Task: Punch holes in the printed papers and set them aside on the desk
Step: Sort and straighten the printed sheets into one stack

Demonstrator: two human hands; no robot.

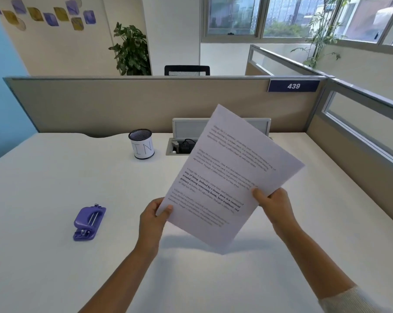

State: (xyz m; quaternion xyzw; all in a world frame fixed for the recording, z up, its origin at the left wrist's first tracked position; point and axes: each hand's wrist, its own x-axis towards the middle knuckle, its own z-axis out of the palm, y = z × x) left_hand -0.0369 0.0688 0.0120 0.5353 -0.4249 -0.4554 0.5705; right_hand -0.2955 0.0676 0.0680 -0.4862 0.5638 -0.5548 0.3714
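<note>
I hold the printed papers [229, 175] up above the white desk [44, 190], tilted with the top leaning right. My left hand [153, 219] pinches the lower left corner, thumb on the front. My right hand [274, 205] grips the right edge, thumb on the printed side. A purple hole punch [89, 222] lies flat on the desk to the left of my left hand, apart from both hands.
A mesh pen cup [142, 144] with a white label stands at the back of the desk. Behind the papers is a cable hatch [179, 145] with plugs. Beige partition walls [123, 105] close the desk at the back and right.
</note>
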